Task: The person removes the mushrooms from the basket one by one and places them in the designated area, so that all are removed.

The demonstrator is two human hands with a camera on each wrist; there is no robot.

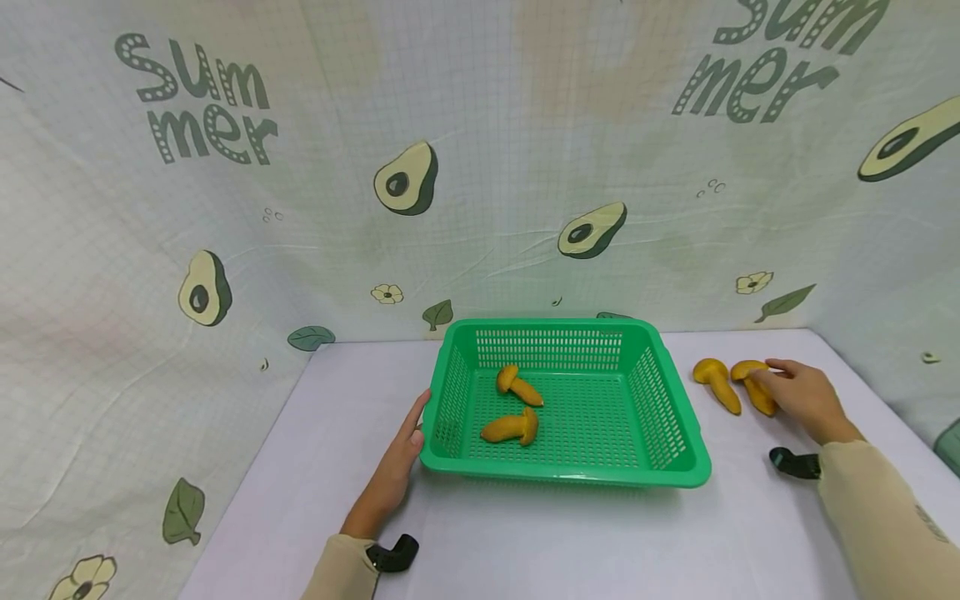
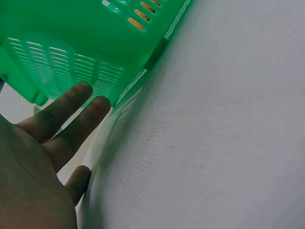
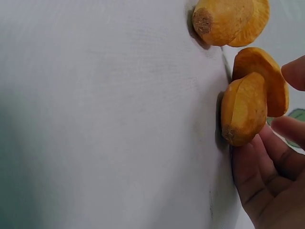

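In the head view my left hand [image 1: 396, 462] is at the left side of a green plastic basket [image 1: 555, 475], its extended fingers right at the side wall. The left wrist view shows those fingertips against the slotted wall [image 2: 107, 71]. Two yellow-brown mushrooms, one [image 1: 517, 386] behind the other [image 1: 512, 427], lie inside the basket. To its right, my right hand [image 1: 810, 400] reaches over a mushroom [image 3: 245, 109] lying on the table. Its fingers are beside the stem and its thumb is near the cap. Another mushroom [image 1: 717, 385] lies just left of that one.
A white cloth covers the table [image 1: 570, 542]. Behind it hangs a pale curtain [image 1: 495, 250] printed with avocados, leaves and lettering. Each wrist carries a black camera mount, the left one [image 1: 393, 554] near the table's front and the right one [image 1: 795, 463] beside the sleeve.
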